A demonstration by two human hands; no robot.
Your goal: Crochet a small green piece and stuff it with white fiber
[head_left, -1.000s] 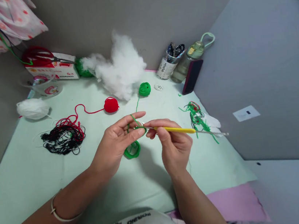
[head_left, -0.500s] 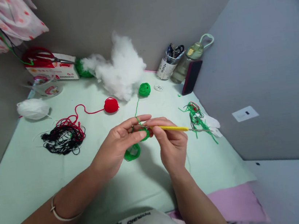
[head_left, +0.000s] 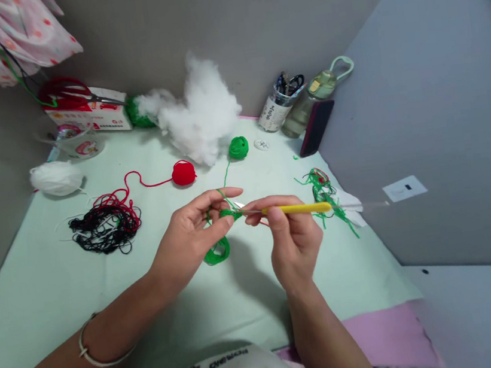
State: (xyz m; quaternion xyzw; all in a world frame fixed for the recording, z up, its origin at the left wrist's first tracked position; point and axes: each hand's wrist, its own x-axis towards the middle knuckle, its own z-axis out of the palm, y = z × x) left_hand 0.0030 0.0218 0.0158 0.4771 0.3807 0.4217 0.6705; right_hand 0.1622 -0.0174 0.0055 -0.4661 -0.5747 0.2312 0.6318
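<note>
Pinched in my left hand [head_left: 192, 227] is a small piece of green crochet work [head_left: 232, 213], partly hidden by the fingers. My right hand [head_left: 295, 235] grips a crochet hook [head_left: 303, 208] by its yellow handle, and the hook's thin metal tip meets the green stitches. Over my left index finger runs a green strand that leads back to a green yarn ball [head_left: 238, 147]. A loop of green yarn [head_left: 216, 253] hangs or lies just below my left hand; which, I cannot tell.
A red yarn ball [head_left: 183, 173] trails a strand to a black yarn tangle [head_left: 107, 229] on the left. White stuffing [head_left: 202, 114] sits at the back. Green scraps [head_left: 325, 191], a phone [head_left: 317, 128], a bottle [head_left: 303, 110] and a pen cup [head_left: 273, 114] stand or lie right.
My right hand has moved right with the crochet hook, so its tip is drawn away from my left fingers and its metal shaft shows. My left hand has barely shifted.
</note>
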